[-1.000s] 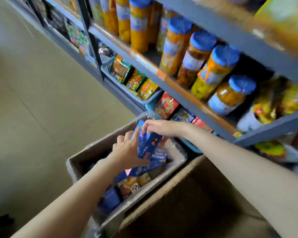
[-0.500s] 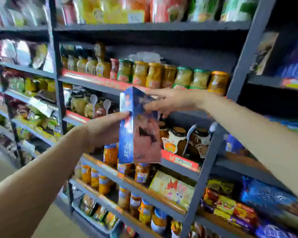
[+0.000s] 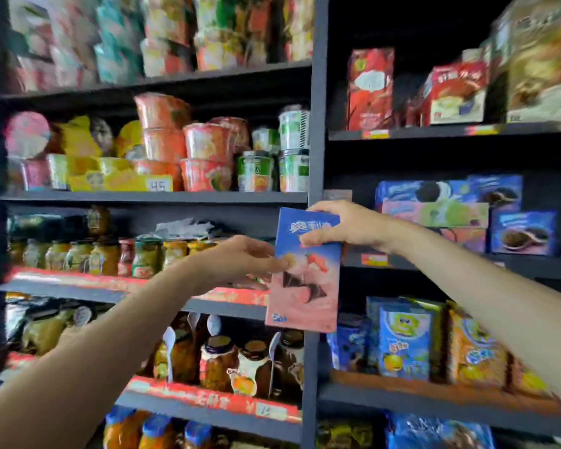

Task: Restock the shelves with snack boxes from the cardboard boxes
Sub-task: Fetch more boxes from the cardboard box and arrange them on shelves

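Observation:
I hold a tall blue-and-pink snack box point(image 3: 305, 286) upright in front of the dark shelf post point(image 3: 314, 124). My right hand point(image 3: 340, 226) grips its top end, thumb on the front face. My left hand point(image 3: 243, 260) touches the box's left edge at mid-height with its fingertips. Just to the right, on the shelf at hand height, lies a stack of similar blue cookie boxes point(image 3: 450, 215). The cardboard boxes are out of view.
Left bay holds cup noodles point(image 3: 208, 157), a row of jars point(image 3: 110, 254) and spooned jars point(image 3: 227, 361) below. Right bay has red boxes point(image 3: 370, 89) on top and blue and orange snack boxes point(image 3: 405, 341) on the lower shelf.
The view has swung up from the cardboard box on the floor to the shelves. Both hands lifted the snack box out and carried it rightward to the post between the bays.

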Tool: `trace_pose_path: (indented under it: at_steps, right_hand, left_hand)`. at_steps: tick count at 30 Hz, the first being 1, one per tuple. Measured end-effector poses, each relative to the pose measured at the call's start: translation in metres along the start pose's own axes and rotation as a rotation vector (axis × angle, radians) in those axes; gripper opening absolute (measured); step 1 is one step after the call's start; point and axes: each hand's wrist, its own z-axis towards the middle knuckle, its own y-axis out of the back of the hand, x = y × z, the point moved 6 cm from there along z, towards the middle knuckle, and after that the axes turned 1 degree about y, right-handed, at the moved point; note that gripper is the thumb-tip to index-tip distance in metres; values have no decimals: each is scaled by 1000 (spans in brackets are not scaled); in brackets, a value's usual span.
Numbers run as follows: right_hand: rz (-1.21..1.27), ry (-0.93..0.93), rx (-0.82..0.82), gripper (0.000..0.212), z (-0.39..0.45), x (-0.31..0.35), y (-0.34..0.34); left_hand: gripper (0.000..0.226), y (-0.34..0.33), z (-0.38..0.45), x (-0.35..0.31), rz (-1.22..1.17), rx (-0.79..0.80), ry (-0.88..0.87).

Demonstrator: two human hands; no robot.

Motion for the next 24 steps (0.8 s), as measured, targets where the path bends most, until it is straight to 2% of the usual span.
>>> trace_pose_path:
  at_steps: [2,3,6,9,15,20,22,24]
  right_hand:
    - [-155,-12,-121,72,-5,-8,25]
    - [-238,7,-174,77,-10,-10,37]
    - [-410,110,-168,75,-21,-16,63]
    - [-543,84,-118,70,-22,-38,89]
    - [-570,156,-211,66,-18,-71,137]
    - [-624,225,-465,64,-5,-83,172]
    - [-649,222,-533,64,5,-86,180]
    - [-656,211,-547,63,19,-88,181]
  left_hand:
    - [34,-9,18,-17,31,-52,-36]
    - [33,-14,27,-25,29,-84,-54]
    - [26,-26,57,-43,11,-141,-117]
    - [29,-49,86,-59,128,-142,-177]
    - [37,-73,138,-79,454,-300,-311]
    - [41,-75,148,-97,689,-689,-559]
    - [42,-82,155,-96,838,-701,-634]
    - [43,-90,163,-88,960,-636,-615]
